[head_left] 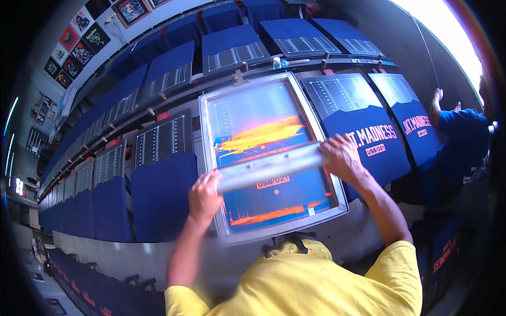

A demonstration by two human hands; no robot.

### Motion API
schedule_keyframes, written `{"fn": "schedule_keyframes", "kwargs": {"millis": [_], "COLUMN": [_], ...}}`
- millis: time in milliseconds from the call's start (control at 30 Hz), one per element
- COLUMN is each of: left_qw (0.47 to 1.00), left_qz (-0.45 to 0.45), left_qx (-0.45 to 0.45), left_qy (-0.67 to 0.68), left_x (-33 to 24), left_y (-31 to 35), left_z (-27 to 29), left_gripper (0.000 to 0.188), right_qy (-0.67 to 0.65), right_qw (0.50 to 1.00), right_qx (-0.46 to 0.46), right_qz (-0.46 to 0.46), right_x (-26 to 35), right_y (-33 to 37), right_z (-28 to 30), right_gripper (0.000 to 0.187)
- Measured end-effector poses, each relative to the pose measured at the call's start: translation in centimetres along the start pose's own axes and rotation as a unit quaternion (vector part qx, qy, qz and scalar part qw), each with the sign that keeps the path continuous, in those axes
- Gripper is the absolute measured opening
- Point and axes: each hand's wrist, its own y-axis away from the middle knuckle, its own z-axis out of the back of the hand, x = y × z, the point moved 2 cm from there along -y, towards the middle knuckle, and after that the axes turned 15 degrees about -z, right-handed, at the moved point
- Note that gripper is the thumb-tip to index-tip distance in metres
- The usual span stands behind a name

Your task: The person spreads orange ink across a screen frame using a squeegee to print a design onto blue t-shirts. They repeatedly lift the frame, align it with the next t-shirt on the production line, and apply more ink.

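Note:
My left hand point(205, 196) and my right hand point(342, 158) are closed around the two ends of a long, pale squeegee point(269, 167). It lies across a silk-screen frame point(341, 206), tilted up toward the right, and looks slightly blurred. Thick orange ink point(261, 136) is smeared over the mesh beyond the squeegee. A thinner orange streak point(279, 215) runs along the near end of the mesh. Part of a stencil design shows just below the squeegee. Whether the blade touches the mesh I cannot tell. A clamp point(240, 78) sits at the frame's far edge.
Navy shirts on boards stand in long rows; two at right, including the nearer printed shirt point(369, 139), bear orange-and-white lettering. A small jar point(276, 63) rests on the rail behind the frame. At far right is another person in a dark blue shirt point(461, 131), one arm raised.

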Motion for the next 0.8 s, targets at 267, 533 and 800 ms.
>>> {"fn": "schedule_keyframes", "kwargs": {"millis": [267, 533, 800], "left_qw": [0.997, 0.993, 0.986], "left_qz": [0.037, 0.053, 0.052], "left_qx": [0.064, 0.094, 0.144], "left_qy": [0.023, 0.035, 0.065], "left_x": [-7.2, -9.9, -10.6], "left_y": [10.5, 15.8, 17.7], "left_z": [-1.6, -5.0, -5.6], "left_gripper": [0.040, 0.047, 0.055], "right_qy": [-0.030, 0.010, -0.034], "right_qw": [0.997, 0.987, 0.976], "right_qx": [0.053, 0.150, 0.195], "right_qz": [-0.039, -0.052, -0.095], "right_x": [2.9, 3.9, 5.4], "right_y": [13.2, 18.4, 19.4], "right_z": [-2.0, -4.5, -3.5], "right_gripper": [0.038, 0.064, 0.072]}}
